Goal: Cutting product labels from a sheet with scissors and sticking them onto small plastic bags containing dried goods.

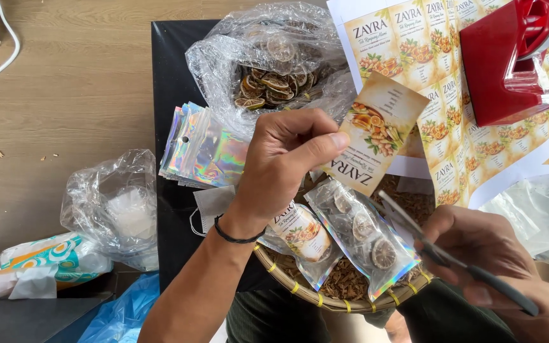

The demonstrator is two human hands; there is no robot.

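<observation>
Cut paper label (376,130), rectangular with a printed picture of orange slices and spices, is pinched at its lower left edge between thumb and fingers of the left hand (284,162), raised above the woven basket (325,298) and tilted. That grip is narrow, closed on the label. A black band (233,236) circles the left wrist. The right hand (490,254) has its grip closed around the handles of grey scissors (443,254), blades pointing toward the label. In the basket, on brown shreds, lie clear holographic-edged pouches (366,235) holding dried citrus slices, one already labelled. Behind the hands, a crumpled clear plastic bag of dried citrus slices (274,79) sits on a black mat (173,82), with a stack of empty holographic pouches (201,149) beside it. An uncut sheet of printed labels (440,76) lies to the right under a red tape dispenser (509,60).
</observation>
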